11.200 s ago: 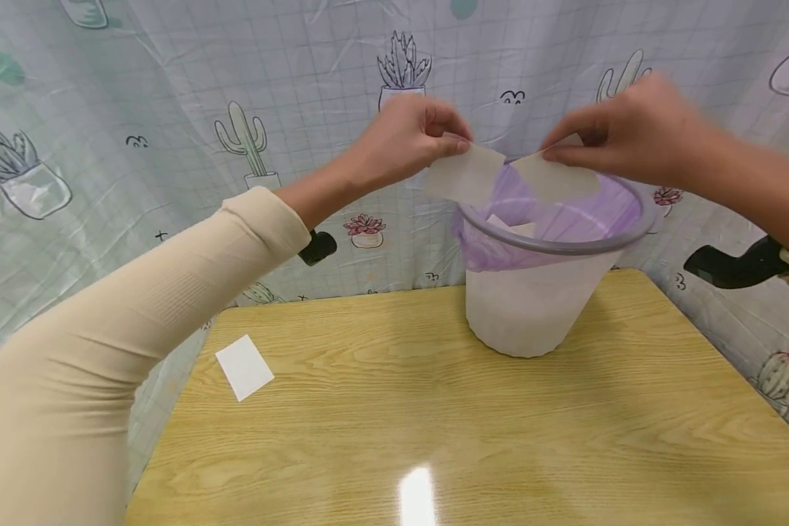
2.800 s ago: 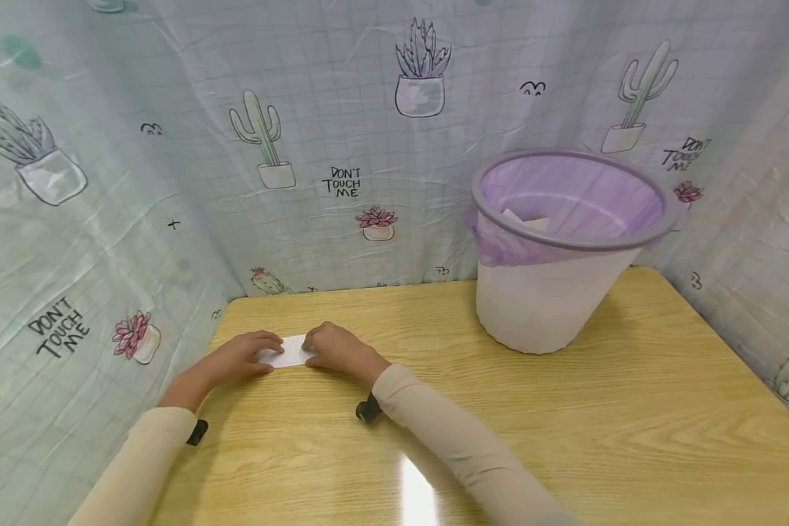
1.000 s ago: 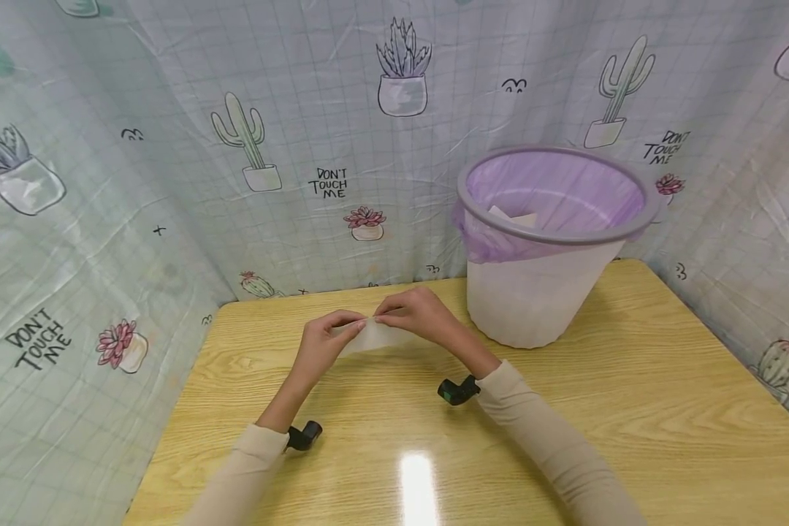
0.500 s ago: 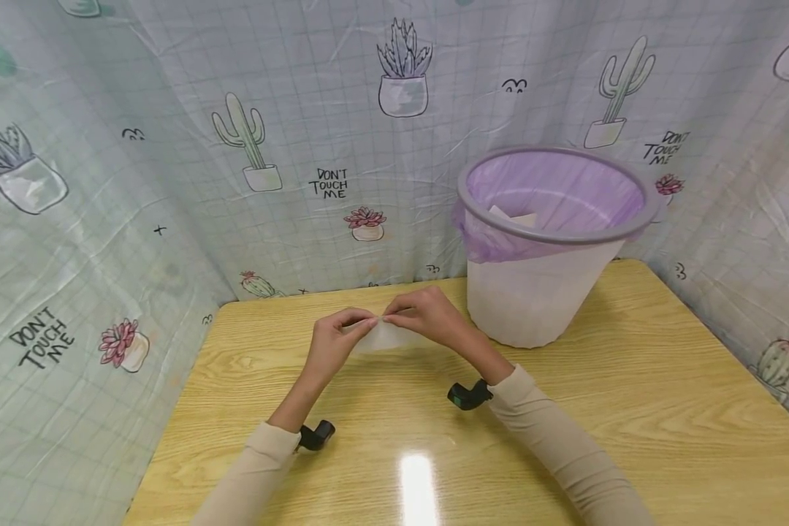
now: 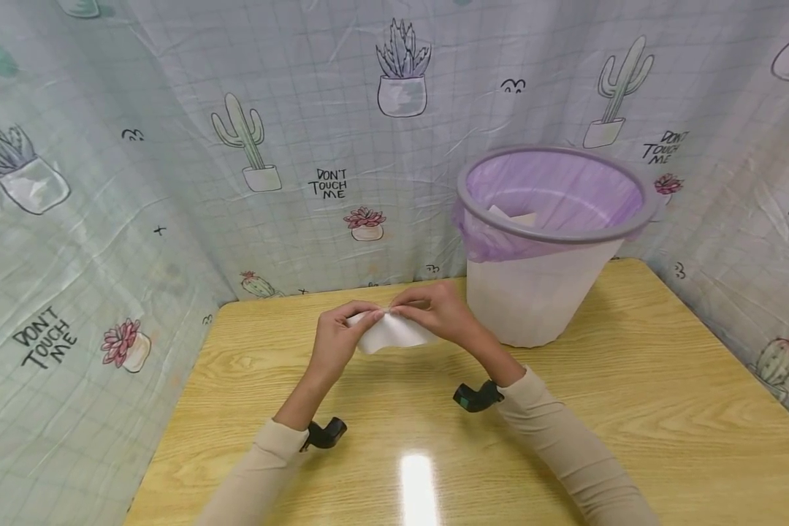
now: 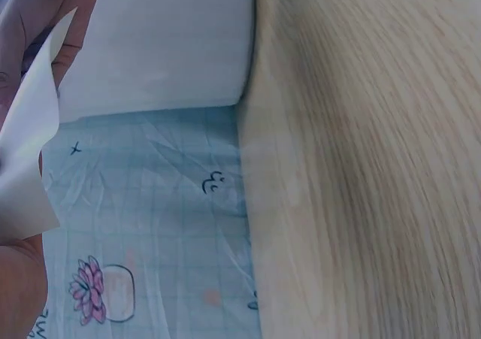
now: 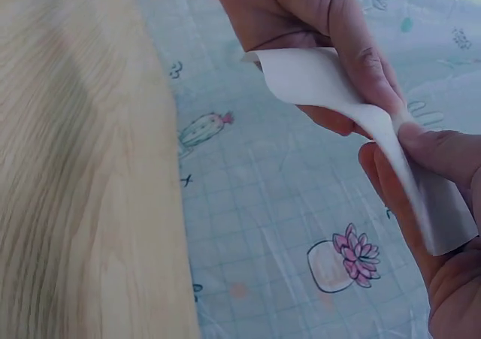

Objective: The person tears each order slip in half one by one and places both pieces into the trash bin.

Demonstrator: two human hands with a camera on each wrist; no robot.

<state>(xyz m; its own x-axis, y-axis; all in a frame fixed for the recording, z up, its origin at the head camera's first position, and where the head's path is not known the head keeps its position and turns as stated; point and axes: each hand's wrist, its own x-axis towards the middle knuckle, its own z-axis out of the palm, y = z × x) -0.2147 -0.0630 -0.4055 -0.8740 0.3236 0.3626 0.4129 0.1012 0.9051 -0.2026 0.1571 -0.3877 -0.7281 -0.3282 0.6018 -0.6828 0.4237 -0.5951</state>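
Note:
A small white sheet of paper [image 5: 394, 333] is held up above the table between my two hands. My left hand [image 5: 337, 337] pinches it near the middle of its upper edge. Right beside that spot, my right hand [image 5: 437, 314] pinches the same edge, so the fingertips nearly meet. In the right wrist view the paper [image 7: 323, 80] bends in a wave from one hand to the other. The left wrist view catches its curled side [image 6: 30, 128]. Whether the edge is torn, I cannot tell.
A white bin [image 5: 526, 299] with a purple liner [image 5: 559, 186] stands at the back right. Paper pieces [image 5: 519, 218] show inside it. A cactus-print curtain [image 5: 302, 241] rises behind the wooden table [image 5: 269, 380].
Earlier both hands held paper pieces over the bin, and a white sheet lay at the table's left. That sheet has since been lifted and carried right; lately the hands shifted slightly right.

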